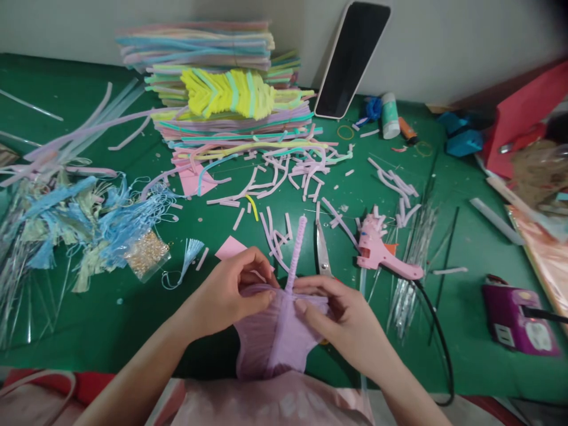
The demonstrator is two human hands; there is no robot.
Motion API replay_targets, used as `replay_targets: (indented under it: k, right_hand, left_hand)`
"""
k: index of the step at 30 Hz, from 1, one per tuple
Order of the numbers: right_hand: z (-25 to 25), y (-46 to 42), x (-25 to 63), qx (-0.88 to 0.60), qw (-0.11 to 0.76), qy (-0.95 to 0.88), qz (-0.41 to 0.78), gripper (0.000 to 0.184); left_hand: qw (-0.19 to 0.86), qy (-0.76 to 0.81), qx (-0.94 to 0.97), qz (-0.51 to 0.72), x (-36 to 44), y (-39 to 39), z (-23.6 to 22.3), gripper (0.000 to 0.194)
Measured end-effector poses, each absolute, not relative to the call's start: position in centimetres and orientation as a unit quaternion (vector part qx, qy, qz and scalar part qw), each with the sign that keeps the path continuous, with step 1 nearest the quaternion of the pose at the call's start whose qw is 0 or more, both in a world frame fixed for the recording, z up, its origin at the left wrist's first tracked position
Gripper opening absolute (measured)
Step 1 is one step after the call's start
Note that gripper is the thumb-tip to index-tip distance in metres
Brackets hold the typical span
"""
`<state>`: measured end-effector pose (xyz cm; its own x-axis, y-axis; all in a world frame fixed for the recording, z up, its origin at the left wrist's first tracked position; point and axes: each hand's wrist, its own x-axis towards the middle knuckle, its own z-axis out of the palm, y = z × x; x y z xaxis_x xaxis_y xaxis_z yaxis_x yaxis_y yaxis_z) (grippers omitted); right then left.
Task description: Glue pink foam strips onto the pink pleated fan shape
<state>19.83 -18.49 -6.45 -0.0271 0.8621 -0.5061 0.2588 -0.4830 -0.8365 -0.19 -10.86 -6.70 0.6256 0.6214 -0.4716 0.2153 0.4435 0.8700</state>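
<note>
Between my hands is a lilac pipe-cleaner craft piece [279, 334], leaf- or wing-shaped, with a central ridge and a wrapped stem [296, 254] pointing away from me. My left hand [231, 293] pinches its upper left edge between thumb and fingers. On the other side, my right hand [335, 313] grips the upper right edge, thumb on top near the stem's base. Scissors [322, 245] lie just beyond my right hand, their handles partly hidden by it. A pink glue gun [386, 251] rests to the right, with lilac offcuts on it.
Bundles of coloured pipe cleaners [199, 47] are stacked at the back beside a leaning phone [352, 59]. Blue tassels [110, 207] and a bag of gold beads [146, 253] lie left. Lilac offcuts [270, 174] are scattered mid-table. A purple box [517, 316] sits right, near a black cable [439, 331].
</note>
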Motion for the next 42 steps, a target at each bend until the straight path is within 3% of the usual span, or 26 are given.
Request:
replay_targets:
  k: [7, 17, 22, 26, 30, 32, 37, 42]
  right_hand:
    - [-6.4, -18.8, 20.0, -0.665, 0.259, -0.43, 0.553, 0.017]
    - [-6.8, -18.3, 19.5, -0.679, 0.262, -0.427, 0.538, 0.015]
    - [-6.7, -18.5, 19.6, -0.674, 0.265, -0.41, 0.555, 0.014]
    - [-6.6, -18.4, 19.5, -0.67, 0.282, -0.403, 0.556, 0.013]
    - [-6.8, -18.2, 19.3, -0.664, 0.3, -0.398, 0.557, 0.014]
    - [-6.9, -18.2, 19.3, -0.666, 0.298, -0.397, 0.556, 0.014]
    - [-6.9, -18.1, 19.4, -0.664, 0.295, -0.399, 0.559, 0.014]
    - [-6.9, -18.1, 19.4, -0.66, 0.295, -0.405, 0.56, 0.014]
  left_hand:
    - [0.742, 0.412, 0.521, 0.09, 0.4, -10.5, -6.9, 0.036]
    - [0.659, 0.456, 0.585, 0.126, 1.0, -11.2, -7.2, 0.008]
    - [0.599, 0.52, 0.577, 0.195, 0.4, -10.8, -7.1, 0.026]
    - [0.558, 0.529, 0.613, 0.18, 0.1, -10.4, -6.7, 0.039]
    - [0.578, 0.436, 0.677, 0.13, 0.2, -10.6, -6.4, 0.016]
    - [0.542, 0.404, 0.727, 0.118, 0.2, -10.7, -6.4, 0.024]
    - [0.4, 0.356, 0.835, 0.127, 0.2, -11.2, -6.5, 0.007]
    - [0.273, 0.287, 0.912, 0.105, 0.4, -11.2, -6.1, 0.018]
